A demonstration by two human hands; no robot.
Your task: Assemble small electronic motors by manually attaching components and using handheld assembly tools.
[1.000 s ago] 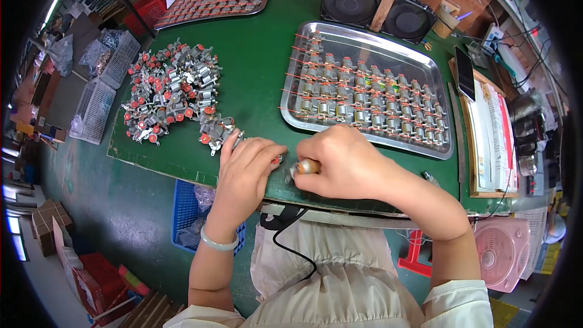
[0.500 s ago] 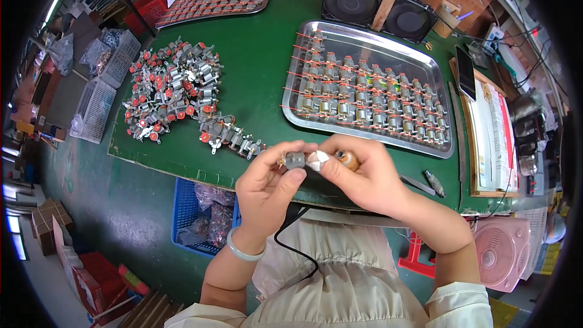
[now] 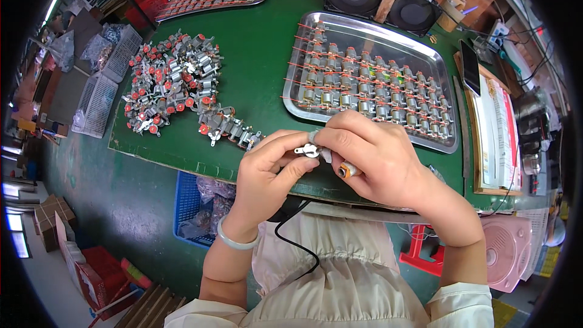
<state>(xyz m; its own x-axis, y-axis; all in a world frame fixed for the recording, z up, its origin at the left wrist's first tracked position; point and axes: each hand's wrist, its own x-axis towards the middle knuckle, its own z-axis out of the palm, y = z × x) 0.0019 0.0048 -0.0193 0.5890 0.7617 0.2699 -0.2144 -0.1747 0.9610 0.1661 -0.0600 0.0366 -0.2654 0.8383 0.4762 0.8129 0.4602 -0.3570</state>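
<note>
Silver and small, a motor part [image 3: 311, 150] is pinched between the fingertips of the left hand [image 3: 267, 173] and the right hand [image 3: 370, 158], which also grips an orange-tipped tool [image 3: 347, 170], above the green mat's [image 3: 255, 67] near edge, a steel tray [image 3: 419, 45] of motors beyond

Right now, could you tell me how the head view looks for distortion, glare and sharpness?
Head view: fisheye bending curves the green mat edges, with a black rim at the corners; glare shows on the steel tray rim; the left hand and right hand holding a small metal part are fairly sharp; things near the rim are smeared and dim.
</note>
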